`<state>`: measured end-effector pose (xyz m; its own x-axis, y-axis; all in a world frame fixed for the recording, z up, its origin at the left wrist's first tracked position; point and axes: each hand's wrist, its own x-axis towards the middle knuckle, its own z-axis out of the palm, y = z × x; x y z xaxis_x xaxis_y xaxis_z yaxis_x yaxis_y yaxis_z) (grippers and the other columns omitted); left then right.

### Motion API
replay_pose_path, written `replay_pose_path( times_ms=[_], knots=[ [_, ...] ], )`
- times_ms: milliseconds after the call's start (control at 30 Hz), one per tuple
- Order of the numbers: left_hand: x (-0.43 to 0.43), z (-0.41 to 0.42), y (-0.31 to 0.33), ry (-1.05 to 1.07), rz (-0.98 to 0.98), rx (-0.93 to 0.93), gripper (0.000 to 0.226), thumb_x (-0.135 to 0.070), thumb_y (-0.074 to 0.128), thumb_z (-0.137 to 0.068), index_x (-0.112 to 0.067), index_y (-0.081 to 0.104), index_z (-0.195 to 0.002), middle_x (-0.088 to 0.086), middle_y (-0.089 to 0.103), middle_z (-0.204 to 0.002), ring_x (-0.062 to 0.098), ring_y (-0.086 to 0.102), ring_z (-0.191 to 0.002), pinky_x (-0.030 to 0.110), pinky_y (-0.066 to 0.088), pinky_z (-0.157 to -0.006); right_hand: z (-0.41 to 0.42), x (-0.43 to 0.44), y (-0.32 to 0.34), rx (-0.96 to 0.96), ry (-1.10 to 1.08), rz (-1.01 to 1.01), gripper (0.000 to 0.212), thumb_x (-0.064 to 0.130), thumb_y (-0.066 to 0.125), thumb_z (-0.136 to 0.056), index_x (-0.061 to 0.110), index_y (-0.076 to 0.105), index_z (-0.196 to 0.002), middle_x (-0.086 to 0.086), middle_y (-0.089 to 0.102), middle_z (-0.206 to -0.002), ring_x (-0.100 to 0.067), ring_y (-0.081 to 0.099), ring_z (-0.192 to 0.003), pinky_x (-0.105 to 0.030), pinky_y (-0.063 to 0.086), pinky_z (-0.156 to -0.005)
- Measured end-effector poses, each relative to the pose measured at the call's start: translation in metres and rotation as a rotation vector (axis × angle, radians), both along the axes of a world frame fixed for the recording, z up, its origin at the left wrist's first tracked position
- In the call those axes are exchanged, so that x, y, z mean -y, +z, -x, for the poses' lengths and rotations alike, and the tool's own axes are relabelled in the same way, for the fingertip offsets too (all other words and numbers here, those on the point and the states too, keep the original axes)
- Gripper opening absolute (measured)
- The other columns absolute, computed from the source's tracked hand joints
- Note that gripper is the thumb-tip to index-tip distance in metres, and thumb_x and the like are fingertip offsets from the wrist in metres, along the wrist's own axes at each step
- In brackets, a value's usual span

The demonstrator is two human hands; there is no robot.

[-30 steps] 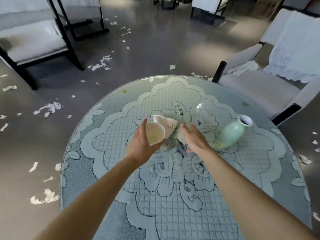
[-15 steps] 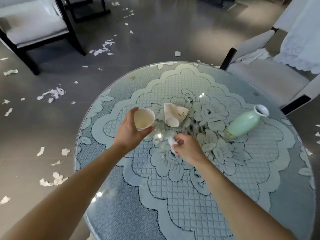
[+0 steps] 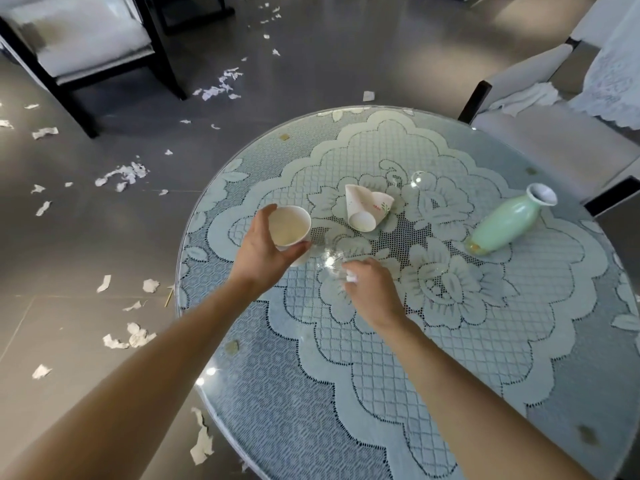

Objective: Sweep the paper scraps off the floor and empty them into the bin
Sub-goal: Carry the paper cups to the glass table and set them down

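The left hand [image 3: 263, 251] clasps a paper cup [image 3: 289, 227], right hand [image 3: 372, 292] pinches a scrap [image 3: 351, 278] — released early, it may miss.

Your widest room is left of the round table [image 3: 381, 393], where the floor [image 3: 86, 244] carries only flat paper scraps [image 3: 121, 174]. Past the table's far left a dark-legged chair [image 3: 86, 46] blocks the way, and a white armchair [image 3: 554, 140] stands just beside its far right edge. On the table's middle, tipped paper cups [image 3: 365, 211] and a toppled green vase [image 3: 502, 221] to their right obstruct; your left hand [image 3: 263, 251] grips another cup [image 3: 289, 225], your right hand [image 3: 372, 292] pinches a white scrap [image 3: 351, 278] just nearer you; the table's near half lies open
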<state>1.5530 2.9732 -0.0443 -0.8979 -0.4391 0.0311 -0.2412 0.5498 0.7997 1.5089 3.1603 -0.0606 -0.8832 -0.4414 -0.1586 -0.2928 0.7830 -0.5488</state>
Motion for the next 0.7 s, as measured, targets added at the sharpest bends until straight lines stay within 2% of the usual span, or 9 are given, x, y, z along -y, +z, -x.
replay_pose_path(
  times_ms=[67,200,300,367,433,533,600,700],
  knots=[
    [-0.001,0.0,0.0,-0.006,0.008,-0.002,0.083,-0.039,0.078,-0.077,-0.015,0.031,-0.142,0.01,0.046,-0.137,0.026,0.048,-0.114,0.034,0.041,-0.087,0.0,0.003,-0.004,-0.028,0.037,-0.03,0.038,0.003,0.065,-0.087,0.008,0.063,-0.125,-0.013,0.06,-0.117,-0.025,0.059,-0.106,-0.031,0.048,-0.093],
    [-0.001,0.004,0.0,-0.004,0.012,-0.004,0.083,-0.039,0.078,-0.077,-0.015,0.032,-0.142,0.011,0.046,-0.137,0.023,0.047,-0.111,0.034,0.041,-0.086,0.002,0.006,-0.009,-0.023,0.023,-0.05,0.016,0.0,0.059,-0.09,0.002,0.072,-0.1,-0.013,0.068,-0.104,-0.021,0.064,-0.092,-0.027,0.051,-0.078],
    [-0.001,0.009,0.001,-0.008,0.013,-0.006,0.083,-0.042,0.077,-0.077,-0.016,0.031,-0.142,0.01,0.045,-0.138,0.018,0.043,-0.107,0.034,0.041,-0.085,0.018,0.005,-0.006,0.133,-0.157,0.125,0.012,0.005,0.061,-0.091,0.002,0.072,-0.095,-0.01,0.071,-0.104,-0.008,0.062,-0.072,-0.012,0.045,-0.057],
    [0.0,0.015,0.002,-0.017,0.013,-0.003,0.083,-0.044,0.076,-0.077,-0.018,0.03,-0.143,0.009,0.044,-0.138,0.016,0.042,-0.107,0.034,0.04,-0.085,0.04,0.001,0.004,0.263,-0.371,0.315,0.006,0.008,0.064,-0.089,0.01,0.069,-0.093,-0.005,0.069,-0.103,-0.007,0.064,-0.068,-0.013,0.047,-0.05],
    [0.001,0.024,0.003,-0.018,0.009,0.0,0.083,-0.045,0.075,-0.078,-0.019,0.03,-0.143,0.008,0.044,-0.139,0.015,0.042,-0.107,0.033,0.039,-0.083,0.069,-0.004,0.017,0.306,-0.49,0.449,0.013,0.007,0.067,-0.086,0.012,0.066,-0.098,-0.001,0.064,-0.101,-0.01,0.067,-0.068,-0.016,0.053,-0.053],
    [0.004,0.038,0.004,-0.003,-0.024,-0.003,0.084,-0.046,0.075,-0.077,-0.022,0.029,-0.143,0.004,0.046,-0.138,0.013,0.043,-0.107,0.031,0.039,-0.084,0.11,-0.007,0.036,0.219,-0.522,0.508,0.013,0.008,0.073,-0.082,0.006,0.071,-0.095,-0.003,0.066,-0.089,-0.011,0.063,-0.061,-0.018,0.052,-0.053],
    [0.006,0.048,0.003,-0.003,-0.046,0.004,0.084,-0.047,0.076,-0.076,-0.025,0.029,-0.143,0.003,0.046,-0.137,0.014,0.043,-0.108,0.03,0.04,-0.087,0.134,-0.005,0.042,0.157,-0.509,0.505,0.017,0.013,0.075,-0.081,0.003,0.074,-0.094,-0.006,0.07,-0.088,-0.015,0.064,-0.071,-0.023,0.052,-0.062],
    [0.007,0.059,-0.001,-0.01,-0.06,0.015,0.085,-0.046,0.077,-0.075,-0.026,0.029,-0.143,0.003,0.045,-0.137,0.014,0.043,-0.109,0.03,0.039,-0.088,0.156,0.005,0.043,0.163,-0.465,0.489,0.022,0.019,0.076,-0.08,0.007,0.075,-0.097,-0.005,0.072,-0.1,-0.021,0.066,-0.094,-0.033,0.053,-0.082]
  ],
)
